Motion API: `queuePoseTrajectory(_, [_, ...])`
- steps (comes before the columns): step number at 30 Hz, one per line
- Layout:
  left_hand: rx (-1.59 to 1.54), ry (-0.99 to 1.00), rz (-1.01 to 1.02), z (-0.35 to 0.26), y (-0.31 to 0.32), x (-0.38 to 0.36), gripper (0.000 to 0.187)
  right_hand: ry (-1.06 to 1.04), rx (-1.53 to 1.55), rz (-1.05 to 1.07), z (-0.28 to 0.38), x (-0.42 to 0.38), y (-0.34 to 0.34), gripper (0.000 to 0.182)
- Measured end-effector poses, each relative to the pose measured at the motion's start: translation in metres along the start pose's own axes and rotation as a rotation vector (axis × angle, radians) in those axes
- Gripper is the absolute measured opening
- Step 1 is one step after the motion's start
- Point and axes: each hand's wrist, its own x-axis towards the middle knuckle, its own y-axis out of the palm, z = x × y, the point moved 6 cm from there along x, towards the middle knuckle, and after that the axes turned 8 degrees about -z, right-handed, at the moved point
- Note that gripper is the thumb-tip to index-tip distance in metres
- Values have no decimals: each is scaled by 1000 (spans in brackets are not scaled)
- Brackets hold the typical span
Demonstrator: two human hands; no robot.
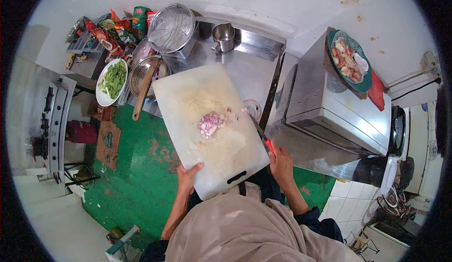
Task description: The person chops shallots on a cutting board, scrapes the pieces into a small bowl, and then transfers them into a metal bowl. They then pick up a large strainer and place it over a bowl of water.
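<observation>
A white cutting board (181, 90) with a dark handle slot is held in front of my body, off the floor. My left hand (188, 178) grips its lower left edge, thumb on top and fingers hidden beneath. Chopped shallots (211, 124) lie heaped near the board's middle, with a few bits scattered to the right. At the board's right edge, my right hand (281, 164) is closed round the red handle of a knife (262, 132). The knife's dark blade points up and away along that edge, its tip near some small pale pieces.
Beyond the board is a steel counter (254, 64) with a metal cup (223, 37) and a wire strainer (172, 26). Leafy greens fill a white bowl (101, 95) at left, beside a wooden-handled pan (141, 95). A steel cabinet (346, 116) at right bears a plate (337, 68) of food.
</observation>
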Motion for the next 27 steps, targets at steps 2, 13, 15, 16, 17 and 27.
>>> queuePoseTrajectory(2, [11, 23, 2, 0, 0, 1, 44, -41, 53, -45, 2, -4, -1, 44])
queuePoseTrajectory(13, [8, 26, 36, 4, -1, 1, 51, 13, 70, 61, 27, -1, 8, 42])
queuePoseTrajectory(15, [9, 25, 27, 3, -1, 0, 49, 3, 25, 37, 21, 0, 9, 42])
queuePoseTrajectory(16, [6, 26, 20, -1, 1, -2, 46, -6, 15, 20, 18, 1, 10, 42])
queuePoseTrajectory(17, [3, 27, 14, -3, 1, -4, 44, -15, 5, 3, 16, 2, 9, 42])
queuePoseTrajectory(27, [-8, 56, 33, 1, 0, 0, 48, 90, 18, 24, 2, 5, 7, 44])
